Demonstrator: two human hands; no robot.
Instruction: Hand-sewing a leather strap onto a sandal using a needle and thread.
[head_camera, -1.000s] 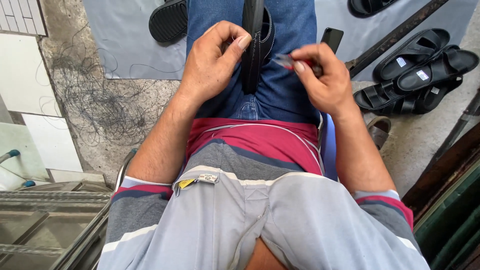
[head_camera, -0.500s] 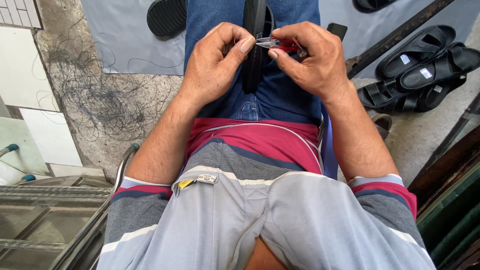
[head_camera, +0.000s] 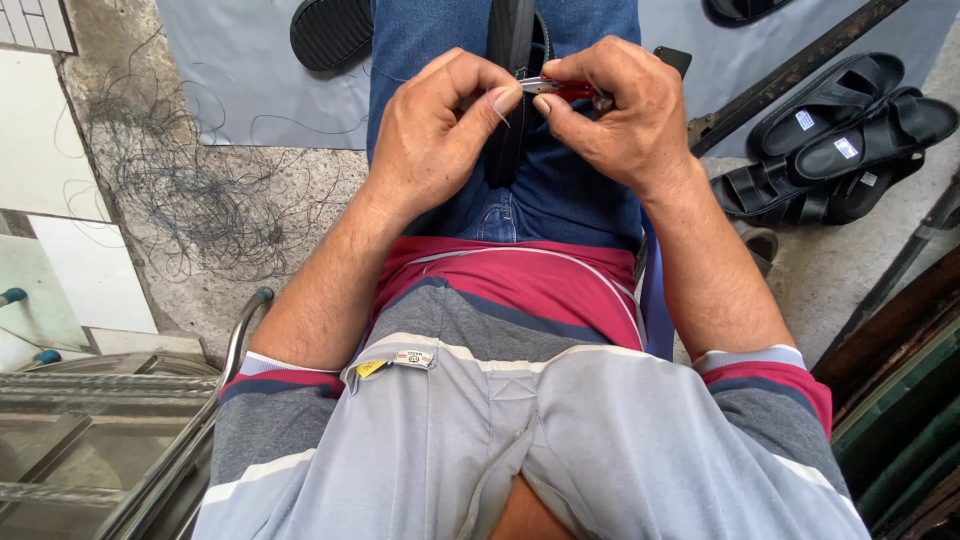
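I find the black sandal (head_camera: 510, 60) lying on my lap, sole upright, steadied for close work. My left hand (head_camera: 435, 135) pinches thread at its edge; my right hand (head_camera: 615, 115) is closed around red-handled pliers (head_camera: 560, 88). Finished sandals (head_camera: 830, 140) lie apart on the floor.

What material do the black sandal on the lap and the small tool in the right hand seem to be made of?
Black sandal: probably rubber or foam, matte and dark, no shine. Small tool in the right hand: shiny metal tip, glossy red handles, likely plastic-coated. The left hand steadies the sandal.
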